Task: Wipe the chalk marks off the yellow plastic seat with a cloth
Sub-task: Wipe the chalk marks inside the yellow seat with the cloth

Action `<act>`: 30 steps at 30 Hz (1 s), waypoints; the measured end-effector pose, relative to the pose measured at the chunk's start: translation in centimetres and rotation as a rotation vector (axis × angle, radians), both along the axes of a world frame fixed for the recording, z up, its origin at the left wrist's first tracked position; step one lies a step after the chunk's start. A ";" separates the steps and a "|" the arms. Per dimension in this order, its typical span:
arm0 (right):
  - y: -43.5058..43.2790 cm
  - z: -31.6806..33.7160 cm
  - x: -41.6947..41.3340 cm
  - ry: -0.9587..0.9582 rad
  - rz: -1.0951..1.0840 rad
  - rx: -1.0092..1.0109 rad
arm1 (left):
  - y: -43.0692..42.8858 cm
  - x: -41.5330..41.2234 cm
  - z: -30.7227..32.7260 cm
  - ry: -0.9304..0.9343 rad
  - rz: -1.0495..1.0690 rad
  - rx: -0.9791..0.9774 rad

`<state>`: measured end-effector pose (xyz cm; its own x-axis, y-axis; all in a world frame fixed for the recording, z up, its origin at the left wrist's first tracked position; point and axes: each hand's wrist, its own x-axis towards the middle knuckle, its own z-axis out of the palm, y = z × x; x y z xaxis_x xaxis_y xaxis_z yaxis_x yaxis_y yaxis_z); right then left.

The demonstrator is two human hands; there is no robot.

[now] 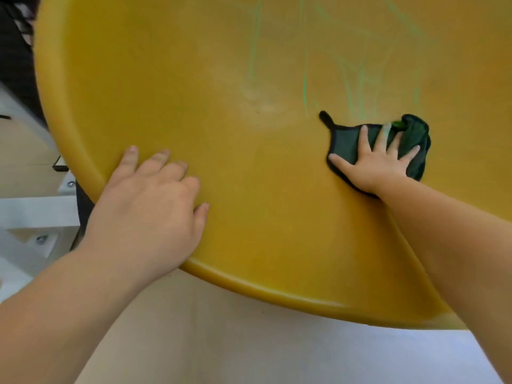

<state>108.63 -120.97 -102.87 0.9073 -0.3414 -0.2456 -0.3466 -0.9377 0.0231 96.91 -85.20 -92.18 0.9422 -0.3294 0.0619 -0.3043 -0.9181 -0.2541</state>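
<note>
Chalk marks [357,79], thin green lines, run up the yellow plastic seat [194,79] just beyond the fingers [363,137] of the right hand [379,159]. These lie straight and spread, pressed flat on the dark green cloth [415,134] in the seat's right part. For a clean wipe, pressure should probably be even under the whole palm, with strokes following the lines upward and the cloth turned once it loads with chalk. The right forearm reaches in over the near rim. The left hand [149,206] rests on the near-left rim, fingers loosely bent, holding nothing, apparently bracing the seat.
</note>
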 end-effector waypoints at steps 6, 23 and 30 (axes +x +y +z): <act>18.2 0.5 1.3 -0.109 0.528 0.327 | -0.2 0.3 -0.3 0.010 -0.019 -0.023; 14.3 -0.4 -4.2 0.034 0.580 0.258 | -4.1 0.8 -0.9 0.157 0.002 0.000; -1.4 1.1 -8.9 0.232 0.432 0.010 | -10.3 0.4 -1.7 0.223 -0.114 -0.036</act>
